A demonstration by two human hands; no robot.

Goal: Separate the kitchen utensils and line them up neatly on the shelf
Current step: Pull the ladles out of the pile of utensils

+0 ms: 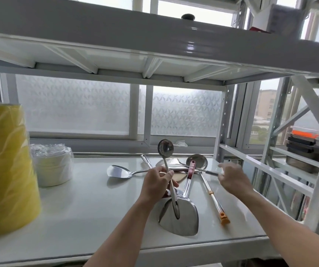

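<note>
The left hand [158, 182] grips a small shiny metal ladle [165, 148] by its thin handle, bowl up, above the white shelf [77, 209]. The right hand [233, 178] is blurry, with fingers spread apart, holding nothing. On the shelf lie a big shiny metal turner with a red handle [181, 218], a round metal scoop with an orange-tipped handle [196, 161] and a smaller metal turner [119, 172].

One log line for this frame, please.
left hand: grips ladle, bowl up | right hand: open, at steel handle | shelf: other utensils crossed, unsorted
</note>
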